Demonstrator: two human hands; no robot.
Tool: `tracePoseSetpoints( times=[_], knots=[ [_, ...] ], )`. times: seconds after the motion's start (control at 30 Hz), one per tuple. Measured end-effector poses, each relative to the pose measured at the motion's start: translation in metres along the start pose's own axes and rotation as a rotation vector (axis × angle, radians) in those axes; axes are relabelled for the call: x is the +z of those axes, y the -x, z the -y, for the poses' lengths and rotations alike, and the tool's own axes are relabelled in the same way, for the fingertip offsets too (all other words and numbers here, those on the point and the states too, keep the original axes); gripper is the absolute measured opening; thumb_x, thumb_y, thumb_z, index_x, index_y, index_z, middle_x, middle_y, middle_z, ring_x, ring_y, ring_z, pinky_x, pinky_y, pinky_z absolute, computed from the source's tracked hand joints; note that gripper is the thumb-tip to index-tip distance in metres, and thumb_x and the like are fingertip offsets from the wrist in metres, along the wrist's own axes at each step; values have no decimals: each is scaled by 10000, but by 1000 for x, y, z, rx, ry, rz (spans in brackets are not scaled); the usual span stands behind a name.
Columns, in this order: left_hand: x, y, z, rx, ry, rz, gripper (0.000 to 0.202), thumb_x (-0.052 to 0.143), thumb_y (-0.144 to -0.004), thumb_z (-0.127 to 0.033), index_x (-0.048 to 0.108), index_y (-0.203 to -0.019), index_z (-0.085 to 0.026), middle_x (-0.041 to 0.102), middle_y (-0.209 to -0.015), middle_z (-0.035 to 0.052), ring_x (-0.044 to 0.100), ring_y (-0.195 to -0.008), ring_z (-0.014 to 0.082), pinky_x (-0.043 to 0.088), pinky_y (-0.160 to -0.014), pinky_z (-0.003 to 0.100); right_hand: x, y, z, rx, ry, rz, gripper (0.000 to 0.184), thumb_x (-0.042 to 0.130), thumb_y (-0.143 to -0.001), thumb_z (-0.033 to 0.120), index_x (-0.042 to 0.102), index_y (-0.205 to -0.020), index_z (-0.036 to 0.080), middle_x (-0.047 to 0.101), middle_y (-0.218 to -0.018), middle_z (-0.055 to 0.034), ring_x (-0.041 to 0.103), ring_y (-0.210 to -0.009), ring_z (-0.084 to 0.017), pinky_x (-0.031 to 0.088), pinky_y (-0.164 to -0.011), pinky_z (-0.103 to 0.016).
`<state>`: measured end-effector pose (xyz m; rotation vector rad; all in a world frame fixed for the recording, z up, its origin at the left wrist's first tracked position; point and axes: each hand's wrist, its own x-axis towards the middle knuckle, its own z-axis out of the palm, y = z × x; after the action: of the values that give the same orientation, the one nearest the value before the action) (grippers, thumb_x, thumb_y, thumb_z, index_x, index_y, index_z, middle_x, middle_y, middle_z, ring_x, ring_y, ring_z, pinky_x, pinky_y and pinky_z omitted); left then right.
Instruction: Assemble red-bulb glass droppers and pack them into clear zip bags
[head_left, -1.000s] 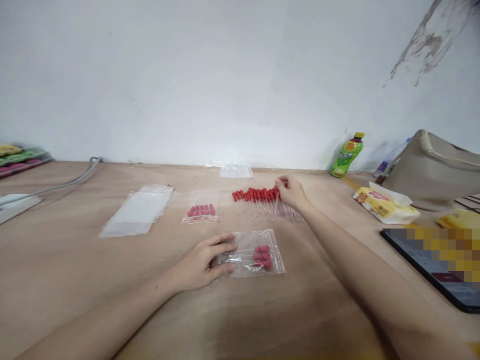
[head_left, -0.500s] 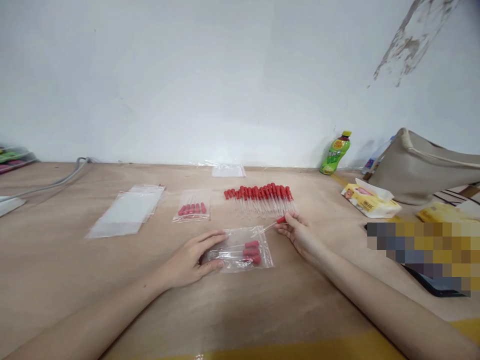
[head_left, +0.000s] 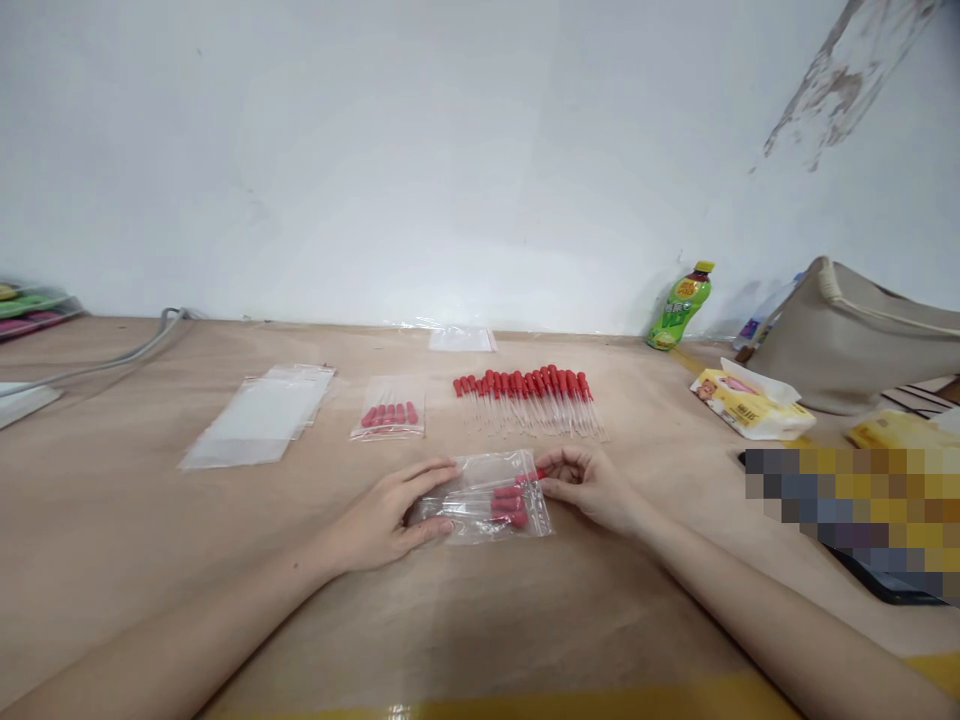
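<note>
Low in the middle of the table lies a clear zip bag (head_left: 471, 525) with several red-bulbed glass droppers (head_left: 508, 505) inside, bulbs toward its right-hand opening. My left hand (head_left: 401, 510) grips the bag's left end between thumb and fingers. At the opening, my right hand (head_left: 589, 488) pinches the red bulb of another dropper (head_left: 531, 477), whose glass stem is inside the bag. Just behind, a row of loose droppers (head_left: 525, 385) lies with bulbs toward the wall. To its left rests a filled zip bag (head_left: 388, 415) of droppers.
A stack of flat zip bags (head_left: 262, 420) lies at left, and another flat bag (head_left: 461, 340) by the wall. On the right are a green drink bottle (head_left: 681, 305), a tissue pack (head_left: 752, 400) and a beige bag (head_left: 847, 335). A grey cable (head_left: 142, 350) crosses the far left.
My right hand has moved down and left to the bag's opening, sliding the dropper's stem into the bag. My left hand keeps its hold. The view has shifted slightly.
</note>
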<state>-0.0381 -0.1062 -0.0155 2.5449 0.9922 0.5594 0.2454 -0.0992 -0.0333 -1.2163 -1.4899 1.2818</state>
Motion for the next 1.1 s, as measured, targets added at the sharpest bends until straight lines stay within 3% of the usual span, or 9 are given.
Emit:
tracePoseSetpoints(
  times=[0.3, 0.53, 0.63, 0.77, 0.87, 0.97, 1.1],
  knots=[
    [-1, -1, -3, 10, 16, 2, 482, 509, -817, -382, 404, -1273, -264, 434, -1307, 55, 432, -1167, 224, 372, -974, 400, 15, 1, 7, -113, 38, -92, 211, 627, -682, 374, 636, -755, 176, 679, -762, -37, 604, -673, -154, 472, -638, -290],
    [-2, -1, -4, -1, 10, -1, 481, 506, -818, -384, 410, -1272, -258, 430, -1312, 57, 428, -1172, 230, 369, -977, 400, 28, 6, 3, -154, 55, 1, 188, 535, -755, 315, 613, -877, 195, 667, -822, -30, 617, -787, -170, 475, -723, -316],
    [-2, -1, -3, -9, 3, 15, 473, 506, -817, -392, 429, -1262, -252, 410, -1328, 61, 424, -1179, 227, 370, -979, 391, 19, 1, 4, -190, 148, -99, 178, 524, -749, 310, 600, -850, 185, 659, -789, -38, 608, -732, -171, 473, -674, -311],
    [1, 0, 1, -5, -4, 26, 458, 499, -821, -395, 455, -1247, -234, 397, -1338, 76, 422, -1185, 223, 370, -981, 388, -10, -28, 12, -314, 507, -369, 155, 524, -734, 300, 617, -773, 182, 631, -682, -24, 563, -623, -159, 427, -587, -281],
    [3, 0, 4, 5, 9, 14, 448, 506, -817, -392, 474, -1234, -230, 402, -1337, 81, 424, -1185, 231, 364, -986, 403, -25, -62, 24, -393, 809, -479, 169, 510, -744, 293, 647, -745, 194, 636, -708, -24, 554, -665, -160, 396, -651, -286],
    [4, 0, 5, 0, 28, 16, 455, 516, -811, -392, 477, -1234, -227, 403, -1337, 81, 421, -1188, 234, 357, -993, 405, -21, -95, 34, -326, 1021, -528, 248, 452, -789, 321, 670, -789, 203, 645, -787, -53, 556, -792, -198, 350, -739, -334],
    [4, 0, 5, 5, 56, 0, 451, 525, -806, -386, 483, -1228, -234, 405, -1336, 77, 425, -1184, 237, 362, -988, 410, 1, -124, 37, -211, 1211, -605, 313, 422, -804, 343, 669, -885, 168, 609, -915, -132, 503, -931, -271, 273, -803, -418]
  ],
)
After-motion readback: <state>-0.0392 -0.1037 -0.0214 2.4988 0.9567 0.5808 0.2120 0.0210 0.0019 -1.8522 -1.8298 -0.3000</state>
